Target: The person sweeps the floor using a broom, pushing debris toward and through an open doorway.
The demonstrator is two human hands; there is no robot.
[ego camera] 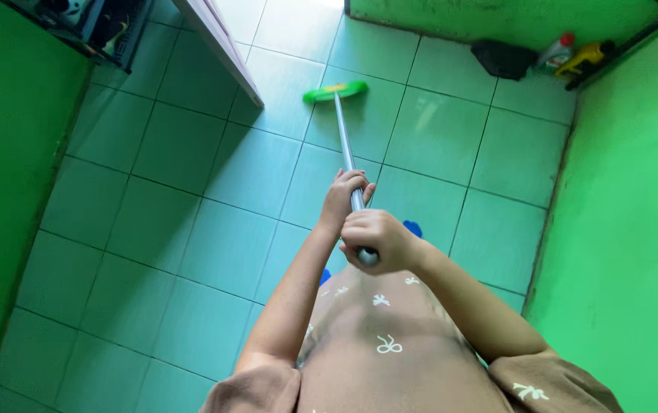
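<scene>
hands: 2, left (pixel 342 197) and right (pixel 379 239), centre | mops: 1 (pixel 344 138), upper centre | black bags: 1 (pixel 503 59), upper right | bottles: 2, red-capped (pixel 555 53) and yellow spray (pixel 585 56), upper right

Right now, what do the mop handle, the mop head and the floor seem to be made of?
The mop handle looks like bare metal: thin, grey, with a dull shine. The mop head looks like glossy green plastic, though its underside is hidden. The floor seems glazed ceramic tile: square slabs, grout lines, soft reflections. The left hand and right hand grip the handle.
</scene>
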